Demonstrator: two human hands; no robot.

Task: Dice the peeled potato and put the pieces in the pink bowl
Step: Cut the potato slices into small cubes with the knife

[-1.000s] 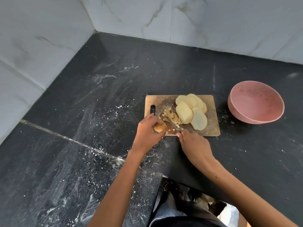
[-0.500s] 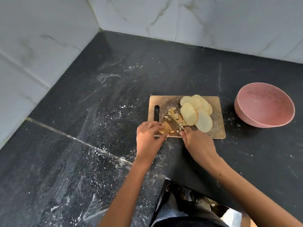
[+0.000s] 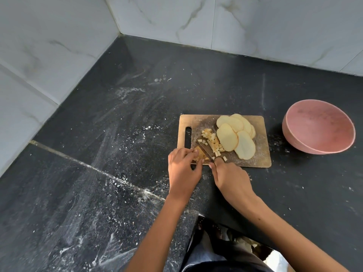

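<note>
Now knife (image 3: 205, 152) deeper through potato piece (image 3: 198, 154) than before; left hand (image 3: 183, 169) pins it, right hand (image 3: 230, 177) seemingly wraps handle; pink bowl (image 3: 319, 126) unfilled.

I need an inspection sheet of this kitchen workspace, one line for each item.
Surface: black stone counter, dusted with white powder.
Job's things: wooden cutting board carries potato slices and diced pieces; pink bowl beside it, no pieces inside.
Clutter: nothing seen.
Hands: left hand holds a potato piece; right hand grips the knife.
Cables: nothing seen.
Surroundings: white marble tiled walls.
</note>
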